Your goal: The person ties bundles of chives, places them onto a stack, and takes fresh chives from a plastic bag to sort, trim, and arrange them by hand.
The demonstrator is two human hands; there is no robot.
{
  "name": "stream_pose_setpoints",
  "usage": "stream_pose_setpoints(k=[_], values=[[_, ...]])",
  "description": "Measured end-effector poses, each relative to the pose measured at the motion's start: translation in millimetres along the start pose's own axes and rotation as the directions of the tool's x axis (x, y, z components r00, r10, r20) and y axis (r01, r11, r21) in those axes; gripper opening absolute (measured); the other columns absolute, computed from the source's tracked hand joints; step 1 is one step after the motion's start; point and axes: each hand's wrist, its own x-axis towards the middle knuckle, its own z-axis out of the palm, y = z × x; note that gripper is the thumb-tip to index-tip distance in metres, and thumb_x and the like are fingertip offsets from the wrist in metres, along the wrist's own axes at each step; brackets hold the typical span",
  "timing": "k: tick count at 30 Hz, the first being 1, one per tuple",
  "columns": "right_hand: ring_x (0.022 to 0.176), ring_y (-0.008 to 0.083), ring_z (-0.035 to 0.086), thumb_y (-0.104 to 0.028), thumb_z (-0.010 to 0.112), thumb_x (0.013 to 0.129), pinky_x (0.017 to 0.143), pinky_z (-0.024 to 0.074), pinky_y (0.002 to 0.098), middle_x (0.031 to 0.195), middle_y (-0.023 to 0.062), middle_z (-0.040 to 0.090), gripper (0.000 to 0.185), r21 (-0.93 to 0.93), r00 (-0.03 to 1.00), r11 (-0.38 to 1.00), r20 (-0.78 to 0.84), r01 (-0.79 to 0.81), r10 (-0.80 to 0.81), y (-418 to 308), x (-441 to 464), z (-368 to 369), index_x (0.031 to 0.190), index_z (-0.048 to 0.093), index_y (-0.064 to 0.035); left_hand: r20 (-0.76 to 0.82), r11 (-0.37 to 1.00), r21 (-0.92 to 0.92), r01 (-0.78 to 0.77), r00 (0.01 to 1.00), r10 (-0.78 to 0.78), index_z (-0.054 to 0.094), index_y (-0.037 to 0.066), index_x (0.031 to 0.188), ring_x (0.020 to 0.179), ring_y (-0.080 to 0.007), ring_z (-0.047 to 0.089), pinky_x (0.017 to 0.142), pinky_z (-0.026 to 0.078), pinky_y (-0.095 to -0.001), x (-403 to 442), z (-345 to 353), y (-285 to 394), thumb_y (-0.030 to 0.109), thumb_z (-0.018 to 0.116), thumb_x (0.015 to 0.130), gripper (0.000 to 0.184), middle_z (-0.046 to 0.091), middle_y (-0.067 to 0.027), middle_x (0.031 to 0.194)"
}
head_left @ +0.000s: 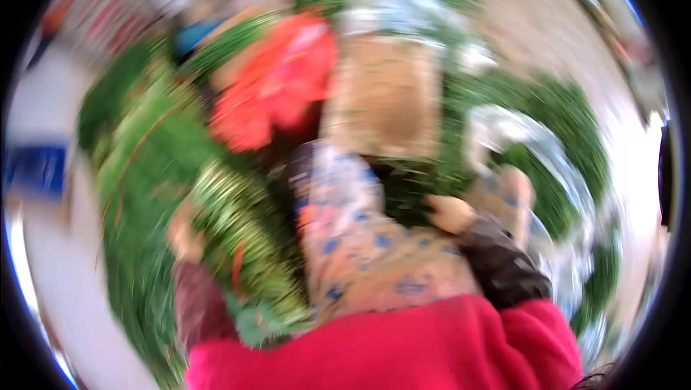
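Motion blurs the whole view. My left hand point(186, 235) is against the left side of a bundle of green stems point(245, 235), which has an orange-red tie around it. Its fingers are smeared, so their grip is unclear. Over by my right knee, my right hand point(450, 215) looks closed, its fingers curled beside dark greens point(404, 192). Whatever it holds, if anything, is hidden. Patterned cloth with blue spots point(389, 253) covers my lap between the two hands.
Loose long greens point(155, 174) are heaped at the left. A brown board-like piece point(389, 95) and red plastic point(288, 80) lie ahead. Clear plastic point(554, 152) surrounds greens at the right. Another person's bent arm point(237, 66) shows beyond the red plastic. A blue box point(36, 170) is at far left.
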Motion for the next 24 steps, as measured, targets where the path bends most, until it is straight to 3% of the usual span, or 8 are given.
stream_pose_setpoints(k=[5, 9, 12, 13, 17, 18, 20, 24], values=[[0.094, 0.0348, 0.063, -0.020, 0.058, 0.084, 0.077, 0.0518, 0.0417, 0.102, 0.0153, 0.065, 0.038, 0.135, 0.977, 0.987, -0.203, 0.086, -0.057, -19, -36, -29, 0.121, 0.057, -0.0102, -0.063, 0.973, 0.225, 0.060, 0.997, -0.047, 0.026, 0.024, 0.149, 0.126, -0.0335, 0.044, 0.102, 0.039, -0.0428, 18, -8, 5, 0.010, 0.080, 0.067, 0.099, 0.047, -0.0162, 0.137], [0.083, 0.0343, 0.063, -0.011, 0.057, 0.086, 0.072, 0.0522, 0.0408, 0.093, 0.0142, 0.064, 0.032, 0.141, 0.734, 0.930, -0.658, 0.341, -0.170, 5, -75, -44, 0.118, 0.057, -0.0080, 0.447, 0.854, 0.514, 0.075, 0.826, -0.342, -0.009, 0.024, 0.152, 0.138, -0.0358, 0.030, 0.112, 0.031, -0.0468, 53, -49, 37, 0.045, 0.081, 0.064, 0.128, 0.023, -0.0212, 0.152], [0.078, 0.0244, 0.065, 0.001, 0.061, 0.081, 0.068, 0.0524, 0.0319, 0.093, 0.0143, 0.065, 0.035, 0.354, 0.619, 0.898, -0.775, 0.262, 0.125, 38, -130, -73, 0.116, 0.059, -0.0027, 0.451, 0.891, 0.453, -0.017, 0.867, -0.213, 0.028, 0.013, 0.144, 0.124, -0.0358, 0.046, 0.103, 0.039, -0.0406, 75, -75, 101, 0.027, 0.078, 0.070, 0.090, 0.046, -0.0218, 0.135], [0.072, 0.0180, 0.063, 0.004, 0.061, 0.081, 0.063, 0.0516, 0.0272, 0.090, 0.0110, 0.065, 0.035, 0.306, 0.417, 0.931, -0.886, 0.199, 0.202, 62, -131, -62, 0.116, 0.059, -0.0018, 0.453, 0.902, 0.429, -0.045, 0.875, -0.172, 0.041, 0.010, 0.142, 0.119, -0.0358, 0.052, 0.100, 0.042, -0.0386, 85, -82, 127, 0.021, 0.077, 0.072, 0.079, 0.054, -0.0220, 0.129], [0.096, 0.0249, 0.064, -0.006, 0.070, 0.080, 0.080, 0.0538, 0.0335, 0.110, 0.0148, 0.063, 0.040, 0.565, 0.245, 0.816, -0.814, 0.123, 0.527, 131, -138, -70, 0.118, 0.057, -0.0009, 0.219, 0.927, -0.042, -0.373, 0.902, 0.373, 0.050, 0.002, 0.131, 0.114, -0.0355, 0.056, 0.097, 0.043, -0.0386, 90, -101, 324, 0.011, 0.067, 0.082, 0.053, 0.059, -0.0202, 0.123], [0.099, 0.0277, 0.063, -0.010, 0.070, 0.080, 0.082, 0.0528, 0.0352, 0.113, 0.0154, 0.062, 0.041, 0.532, 0.256, 0.846, -0.822, 0.029, 0.508, 153, -133, -68, 0.118, 0.057, -0.0020, 0.035, 0.738, -0.039, -0.674, 0.737, 0.675, 0.051, 0.002, 0.130, 0.114, -0.0347, 0.056, 0.096, 0.044, -0.0369, 113, -72, 343, 0.009, 0.067, 0.081, 0.052, 0.060, -0.0192, 0.122], [0.102, 0.0306, 0.062, -0.015, 0.070, 0.081, 0.085, 0.0517, 0.0369, 0.117, 0.0160, 0.061, 0.043, 0.506, 0.278, 0.861, -0.820, -0.059, 0.501, 183, -116, -71, 0.119, 0.056, -0.0030, -0.062, 0.492, -0.393, -0.777, 0.556, 0.829, 0.055, -0.001, 0.125, 0.116, -0.0299, 0.057, 0.098, 0.043, -0.0354, 102, -61, 450, 0.003, 0.064, 0.082, 0.044, 0.061, -0.0175, 0.122], [0.109, 0.0334, 0.057, -0.029, 0.068, 0.082, 0.091, 0.0473, 0.0386, 0.123, 0.0120, 0.058, 0.049, 0.534, 0.497, 0.802, -0.637, -0.267, 0.589, 215, -69, -96, 0.124, 0.054, -0.0103, 0.304, 0.350, -0.934, -0.070, 0.355, 0.884, 0.048, 0.000, 0.135, 0.124, -0.0226, 0.051, 0.105, 0.039, -0.0332, 39, -4, 629, 0.005, 0.061, 0.087, 0.049, 0.053, -0.0157, 0.134]])
